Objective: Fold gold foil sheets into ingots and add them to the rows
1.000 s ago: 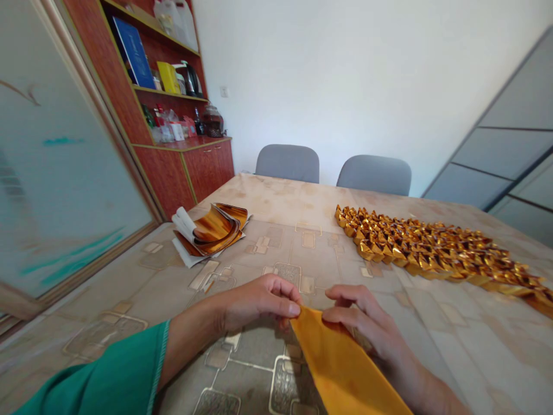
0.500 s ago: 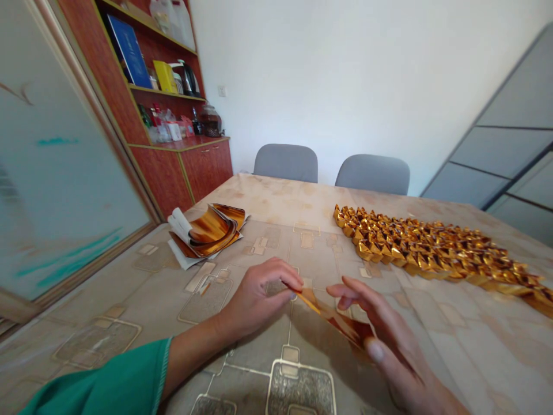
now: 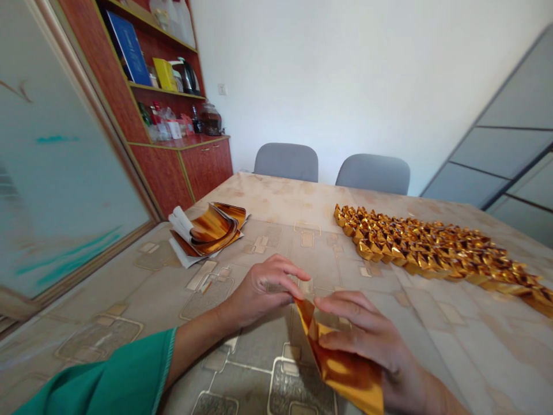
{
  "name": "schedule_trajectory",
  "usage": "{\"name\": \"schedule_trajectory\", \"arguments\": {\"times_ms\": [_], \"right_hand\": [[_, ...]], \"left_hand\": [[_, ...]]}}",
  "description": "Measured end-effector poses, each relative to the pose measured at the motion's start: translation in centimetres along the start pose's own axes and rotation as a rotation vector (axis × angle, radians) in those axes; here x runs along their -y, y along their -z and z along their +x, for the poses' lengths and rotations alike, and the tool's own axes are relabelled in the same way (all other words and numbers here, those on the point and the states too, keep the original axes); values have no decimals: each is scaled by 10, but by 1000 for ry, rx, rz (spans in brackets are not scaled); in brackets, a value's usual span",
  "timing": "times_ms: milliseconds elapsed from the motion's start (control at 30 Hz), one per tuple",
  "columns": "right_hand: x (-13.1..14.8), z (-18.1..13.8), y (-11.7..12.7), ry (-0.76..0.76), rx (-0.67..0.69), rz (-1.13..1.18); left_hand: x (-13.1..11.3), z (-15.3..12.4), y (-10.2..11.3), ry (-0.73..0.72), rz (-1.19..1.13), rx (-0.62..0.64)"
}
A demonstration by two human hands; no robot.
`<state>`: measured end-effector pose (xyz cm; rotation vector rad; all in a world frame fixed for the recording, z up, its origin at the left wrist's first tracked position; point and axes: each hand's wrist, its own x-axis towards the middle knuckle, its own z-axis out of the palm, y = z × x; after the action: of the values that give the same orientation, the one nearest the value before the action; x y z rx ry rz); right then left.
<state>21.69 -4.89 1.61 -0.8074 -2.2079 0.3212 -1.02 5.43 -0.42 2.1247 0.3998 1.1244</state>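
Note:
A sheet of shiny gold foil paper [image 3: 345,372] lies partly folded on the table in front of me. My left hand [image 3: 263,288] pinches its far corner between thumb and fingers. My right hand [image 3: 367,340] rests on top of the sheet, fingers curled over the upper edge and pressing it down. A green sleeve covers my left forearm. A stack of unfolded gold sheets [image 3: 209,230] with white backing sits to the left. Rows of several folded gold paper ingots [image 3: 432,248] lie on the right.
The table [image 3: 129,300] has a beige patterned cloth. Two grey chairs [image 3: 287,162] stand at the far side. A red wooden cabinet [image 3: 181,161] with bottles, a kettle and books is at the left, beside a frosted glass panel [image 3: 56,173].
The gold sheet went from held up flat, to laid low and edge-on, to folded over on the table. My right hand moved from spread beside the sheet to pressing on it.

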Motion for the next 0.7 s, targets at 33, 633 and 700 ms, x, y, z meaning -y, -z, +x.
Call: {"name": "schedule_trajectory", "arguments": {"times_ms": [33,633,700], "right_hand": [[0,-1,-1,14,38,1],[-6,-9,-30,-123,255,-391],[-4,-6,-25,-190,260,-310]], "left_hand": [[1,0,-1,-19,34,27],[-32,-15,-20,118,419,431],[-29,-16,-19,89,418,483]]}}
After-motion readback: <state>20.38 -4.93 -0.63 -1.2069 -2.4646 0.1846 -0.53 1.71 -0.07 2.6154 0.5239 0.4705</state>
